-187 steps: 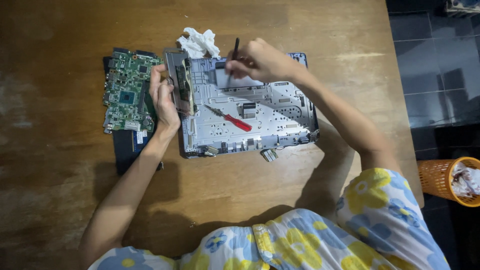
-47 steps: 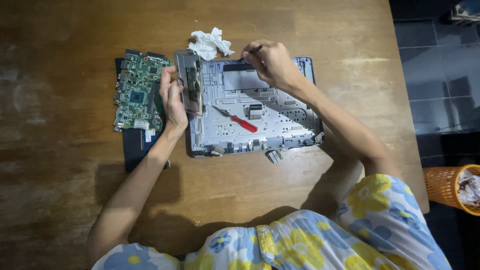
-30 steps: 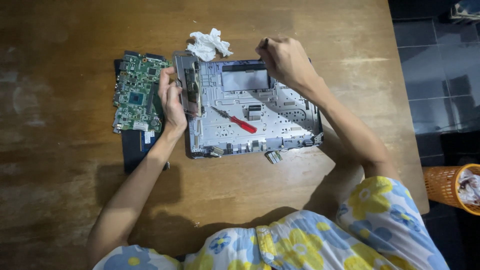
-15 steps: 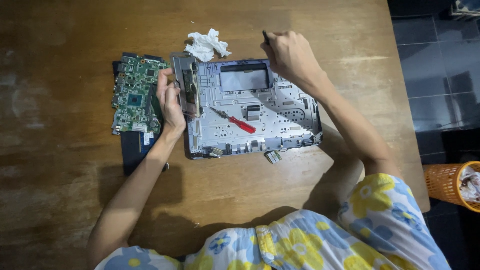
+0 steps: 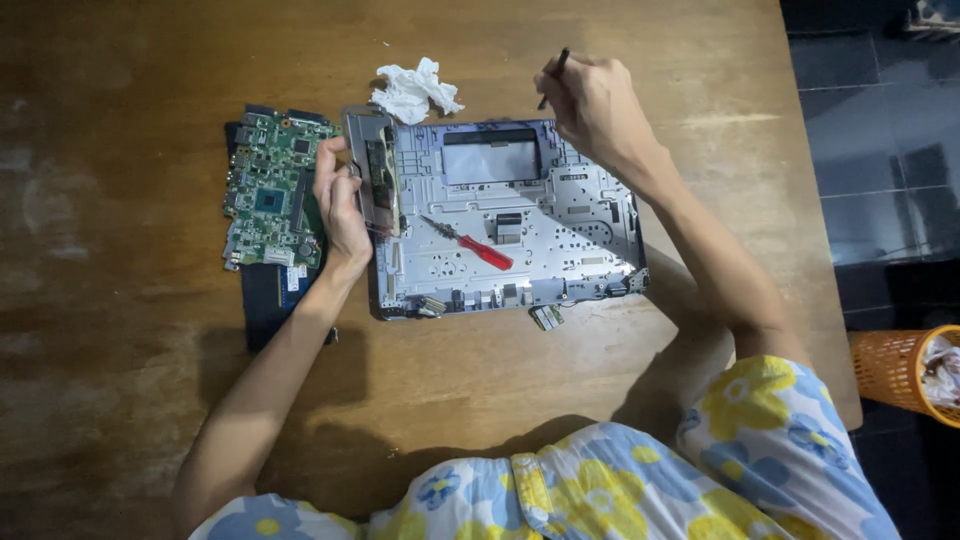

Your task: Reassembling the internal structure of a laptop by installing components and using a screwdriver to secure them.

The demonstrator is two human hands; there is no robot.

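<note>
An opened silver laptop chassis [image 5: 560, 215] lies on the wooden table [image 5: 150, 380]. My left hand [image 5: 340, 205] rests on its left edge, fingers against a narrow metal part [image 5: 378, 170] that stands along that side. My right hand [image 5: 592, 105] hovers over the chassis's far right corner, shut on a thin dark tool [image 5: 553, 76] that points up and away. A red-handled screwdriver [image 5: 470, 244] lies loose on the chassis's middle.
A green circuit board [image 5: 270, 190] lies left of the chassis on a dark flat slab [image 5: 268, 305]. A crumpled white tissue [image 5: 415, 90] sits behind the chassis. A small loose part [image 5: 546, 317] lies at its near edge. An orange basket [image 5: 900, 372] stands on the floor, right.
My right hand has lifted off the chassis's inner top area and moved to the far right corner, tool still in it. My left hand has stayed on the left edge.
</note>
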